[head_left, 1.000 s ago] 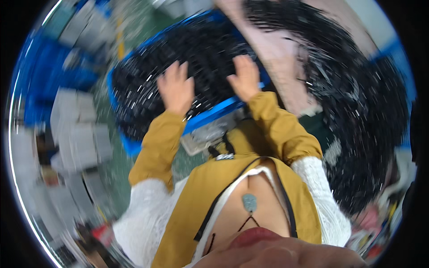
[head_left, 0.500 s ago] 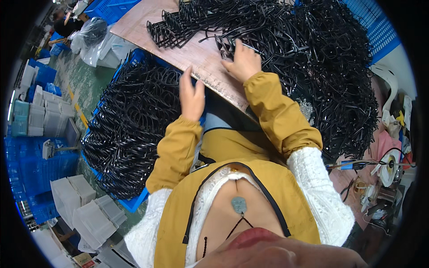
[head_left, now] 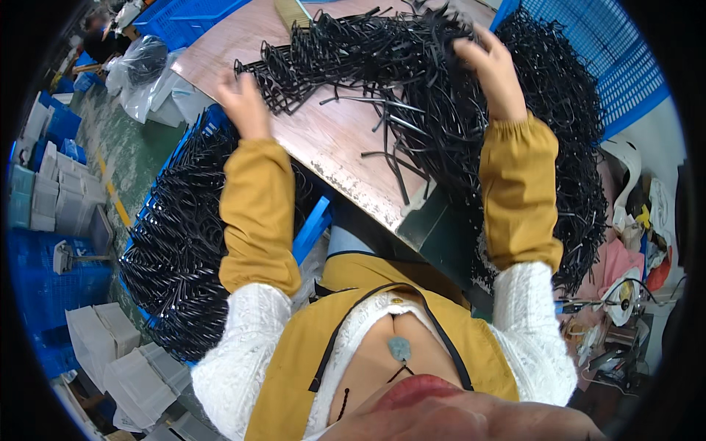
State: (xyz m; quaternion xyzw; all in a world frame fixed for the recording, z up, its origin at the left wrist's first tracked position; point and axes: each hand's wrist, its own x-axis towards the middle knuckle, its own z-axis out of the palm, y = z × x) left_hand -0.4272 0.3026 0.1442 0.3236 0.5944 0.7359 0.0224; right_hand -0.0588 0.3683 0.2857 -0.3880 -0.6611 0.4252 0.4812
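Thin, glossy black plastic pieces, bent and looped, lie in a row [head_left: 316, 62] on a pinkish wooden board, joining a large tangled heap [head_left: 548, 132] on the right. They look like eyeglass frames, but I cannot be sure. At the row's left end is my left hand [head_left: 246, 106], fingers apart and slightly blurred, with nothing visible in it. My right hand [head_left: 500, 73] reaches over the heap's far part, its thumb and fingers apart; black pieces lie right beside the fingertips. A second mass of black pieces [head_left: 184, 257] fills a blue crate below my left forearm.
The wooden board [head_left: 338, 158] has a worn front edge and a corner pointing towards me. Blue crates [head_left: 625, 59] stand at the far right and far left. Grey-white boxes [head_left: 151, 375] stack on the floor at left. A cable reel [head_left: 625, 298] sits at the right.
My left hand has moved far and left to the row's end. My right hand has moved right, onto the heap. Black pieces near the middle have shifted, and a few now lie near the board's corner.
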